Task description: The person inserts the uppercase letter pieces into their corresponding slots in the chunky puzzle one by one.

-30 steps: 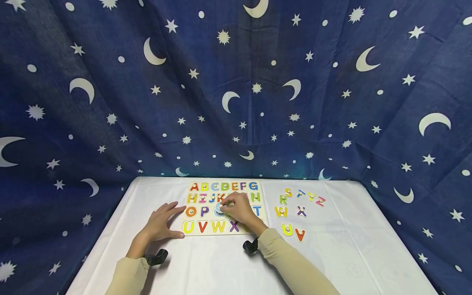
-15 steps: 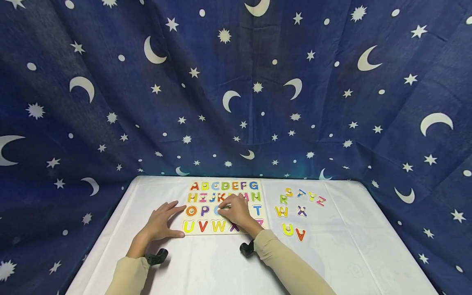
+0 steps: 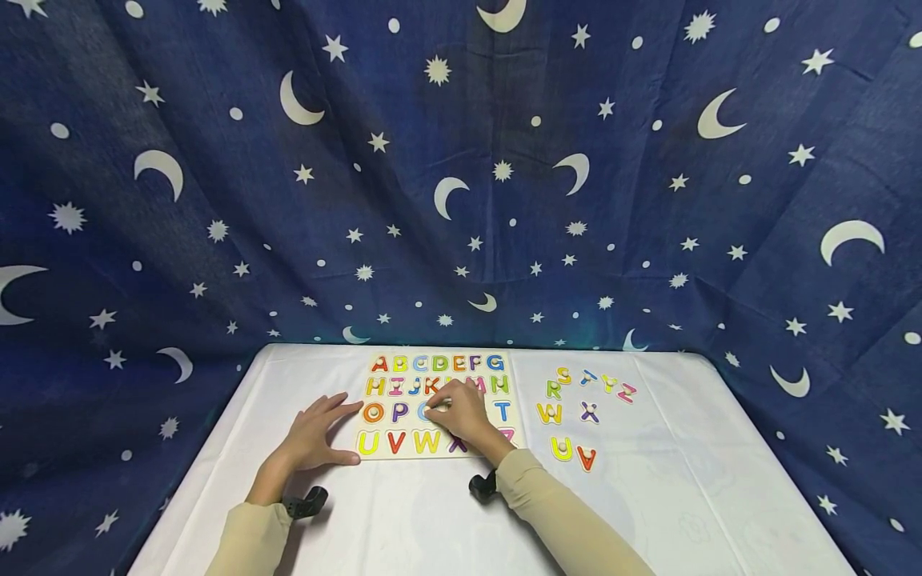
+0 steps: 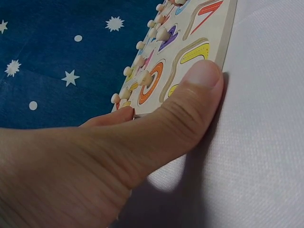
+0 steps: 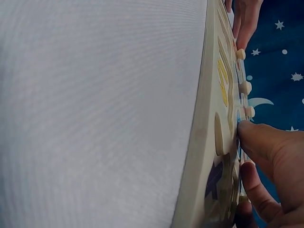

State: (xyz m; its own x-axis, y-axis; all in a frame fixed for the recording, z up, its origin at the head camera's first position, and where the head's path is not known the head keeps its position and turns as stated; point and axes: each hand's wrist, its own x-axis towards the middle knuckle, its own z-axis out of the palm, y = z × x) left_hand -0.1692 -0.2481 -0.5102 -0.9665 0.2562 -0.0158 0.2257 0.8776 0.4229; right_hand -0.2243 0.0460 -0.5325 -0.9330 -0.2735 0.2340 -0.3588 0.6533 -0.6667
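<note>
A wooden alphabet puzzle board (image 3: 448,458) lies on the white table. My right hand (image 3: 464,412) is over its third row, thumb and fingertips bent together at a blue letter Q piece (image 3: 423,411). The fingers hide most of that piece and its knob. In the right wrist view my thumb (image 5: 259,137) touches the board's face beside a blue patch. My left hand (image 3: 313,436) rests at the board's left side, fingers spread. Its thumb (image 4: 199,80) presses the near left corner beside the yellow U recess (image 4: 195,53), and a fingertip touches the left edge.
Right of the board lie several loose knobbed letters, among them R (image 3: 553,390), W (image 3: 550,414), X (image 3: 589,412), U (image 3: 561,449) and V (image 3: 587,458). The upper rows hold knobbed letters. A dark blue star-and-moon cloth (image 3: 461,240) hangs behind the table.
My right hand has shifted slightly left and down, and the blue Q piece has settled lower against the board. In the last half second little has moved; my left hand stays put.
</note>
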